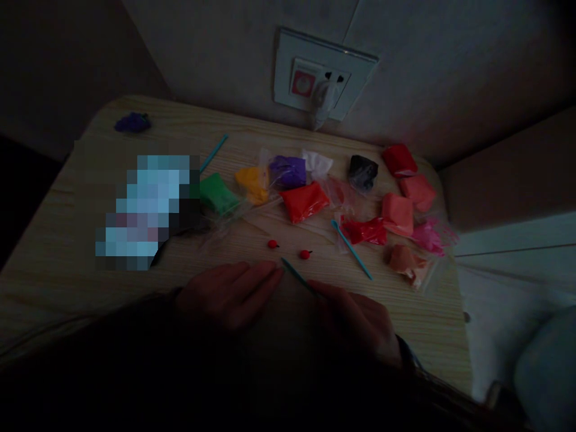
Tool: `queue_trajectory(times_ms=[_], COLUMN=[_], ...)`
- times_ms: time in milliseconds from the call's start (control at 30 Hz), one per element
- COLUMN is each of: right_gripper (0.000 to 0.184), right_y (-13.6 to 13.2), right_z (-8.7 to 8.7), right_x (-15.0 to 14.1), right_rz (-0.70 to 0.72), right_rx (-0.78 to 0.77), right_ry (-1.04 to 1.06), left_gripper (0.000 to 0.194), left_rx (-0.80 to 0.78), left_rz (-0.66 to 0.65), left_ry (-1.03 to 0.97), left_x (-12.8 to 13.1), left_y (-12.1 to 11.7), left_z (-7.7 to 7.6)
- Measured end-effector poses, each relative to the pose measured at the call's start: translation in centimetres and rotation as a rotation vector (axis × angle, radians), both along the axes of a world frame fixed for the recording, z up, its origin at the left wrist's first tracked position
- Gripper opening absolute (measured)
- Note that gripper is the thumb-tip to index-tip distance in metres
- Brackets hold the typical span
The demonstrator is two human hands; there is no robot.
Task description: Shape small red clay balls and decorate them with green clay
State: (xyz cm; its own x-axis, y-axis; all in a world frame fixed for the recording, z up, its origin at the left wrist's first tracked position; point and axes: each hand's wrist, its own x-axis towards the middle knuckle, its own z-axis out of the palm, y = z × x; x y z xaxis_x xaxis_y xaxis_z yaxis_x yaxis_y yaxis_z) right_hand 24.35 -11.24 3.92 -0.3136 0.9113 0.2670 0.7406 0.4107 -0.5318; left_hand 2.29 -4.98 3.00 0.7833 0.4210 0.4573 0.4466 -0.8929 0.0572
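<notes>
My right hand (357, 315) is closed around a thin blue-green modelling tool (297, 277), its pointed end slanting up to the left. Close to that tip are the fingertips of my left hand (231, 293), pressed together low over the table; whatever they pinch, if anything, is too dark to make out. Just beyond the hands lie two small red clay balls with dark stems, like cherries: the left cherry (272, 244) and the right cherry (305, 254). A second blue tool (353, 250) rests to their right.
Across the wooden table (58, 264) lie bags of clay, including green (218, 193), yellow (252, 184), purple (288, 171), red (305, 201) and black (362, 173). A blurred-out bright screen (144, 204) stands left. Behind is a wall socket (324, 75) with a plug.
</notes>
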Motion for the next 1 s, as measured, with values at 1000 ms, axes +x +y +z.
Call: queue_trajectory(times_ms=[1000], right_gripper=[0.023], right_y=[0.2], right_z=[-0.5], right_x=[1.3], right_rz=[0.075], right_rx=[-0.021], right_ry=[0.016], left_gripper=[0.029], left_rx=[-0.135], left_rz=[-0.024], left_ry=[0.095], left_x=[-0.2], left_y=[-0.8], left_z=[0.8])
